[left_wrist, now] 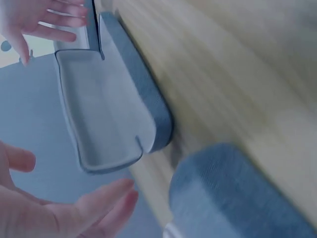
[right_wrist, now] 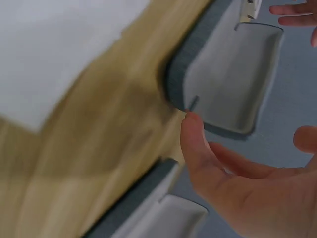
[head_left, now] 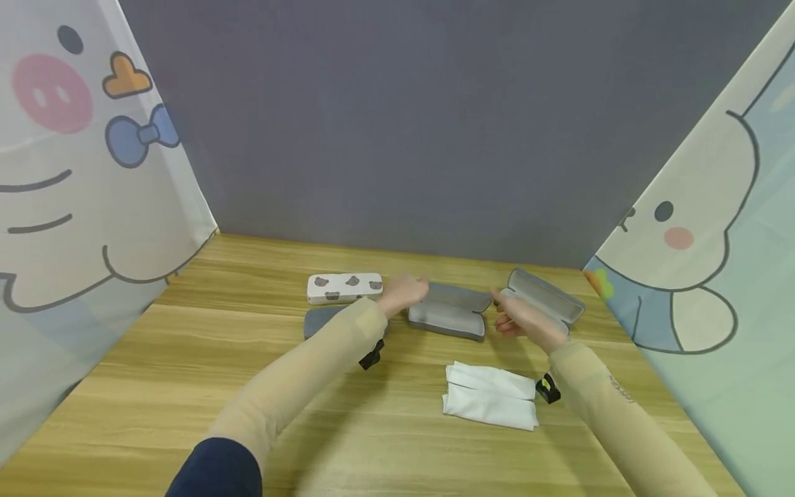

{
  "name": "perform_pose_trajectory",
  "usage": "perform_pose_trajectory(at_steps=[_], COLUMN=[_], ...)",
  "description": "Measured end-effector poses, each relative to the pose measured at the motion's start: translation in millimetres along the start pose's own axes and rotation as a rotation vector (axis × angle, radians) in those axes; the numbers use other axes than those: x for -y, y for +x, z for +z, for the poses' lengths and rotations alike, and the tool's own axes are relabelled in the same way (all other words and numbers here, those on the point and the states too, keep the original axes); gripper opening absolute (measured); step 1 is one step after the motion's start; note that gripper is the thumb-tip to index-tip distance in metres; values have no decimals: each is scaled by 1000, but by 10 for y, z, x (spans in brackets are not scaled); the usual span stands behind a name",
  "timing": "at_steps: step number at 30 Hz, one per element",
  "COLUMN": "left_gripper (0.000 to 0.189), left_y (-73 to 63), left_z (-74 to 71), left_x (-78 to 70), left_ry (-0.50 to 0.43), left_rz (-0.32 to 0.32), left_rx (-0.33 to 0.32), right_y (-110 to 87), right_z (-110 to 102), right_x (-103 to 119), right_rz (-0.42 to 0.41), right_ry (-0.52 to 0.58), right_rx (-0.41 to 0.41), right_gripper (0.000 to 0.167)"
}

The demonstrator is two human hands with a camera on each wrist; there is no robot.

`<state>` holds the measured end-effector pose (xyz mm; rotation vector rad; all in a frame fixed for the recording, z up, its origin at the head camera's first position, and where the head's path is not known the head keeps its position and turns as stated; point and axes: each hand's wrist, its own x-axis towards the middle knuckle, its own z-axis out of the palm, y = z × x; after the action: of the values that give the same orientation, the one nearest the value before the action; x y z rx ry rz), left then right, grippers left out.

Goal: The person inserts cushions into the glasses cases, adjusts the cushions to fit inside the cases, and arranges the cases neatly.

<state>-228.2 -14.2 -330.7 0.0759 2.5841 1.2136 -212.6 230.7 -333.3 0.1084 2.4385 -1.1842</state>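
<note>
Fingers of left hand (head_left: 402, 293) and right hand (head_left: 524, 319) held loosely parted, nothing gripped | opened grey case (head_left: 447, 320) set between them, near far edge of table (head_left: 186, 373) | second opened case (head_left: 549, 295) placed by far right corner | white cloth (head_left: 491, 397) laid nearer front edge | bear-print case (head_left: 344, 288) set toward left edge

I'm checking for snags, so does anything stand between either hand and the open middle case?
Nothing visible does. The left hand and right hand flank the open middle case with no object showing between; in the head view, the other open case shows behind the right hand, not between.
</note>
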Motion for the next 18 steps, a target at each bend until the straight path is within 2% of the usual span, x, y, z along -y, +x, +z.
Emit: perform_pose_trajectory(at_steps=[5,9,14,18], left_gripper=[61,58,57,62], left_y=[-72,-170,-256,-304], left_z=[-32,-25,1,42], left_x=[-103,-169,-254,-305], left_ry=[145,199,190,188], left_rz=[81,128,160,211], left_rx=[-162,-218,-210,-167], right_y=[-166,-276,-398,-487], right_z=[-131,-184,-219,-250], right_x=[41,50,40,20], right_rz=[-37,-56,-88,-97], right_ry=[-66,-94,-141,-166], right_rx=[21,4,-26,-35], right_gripper=[87,86,87,82])
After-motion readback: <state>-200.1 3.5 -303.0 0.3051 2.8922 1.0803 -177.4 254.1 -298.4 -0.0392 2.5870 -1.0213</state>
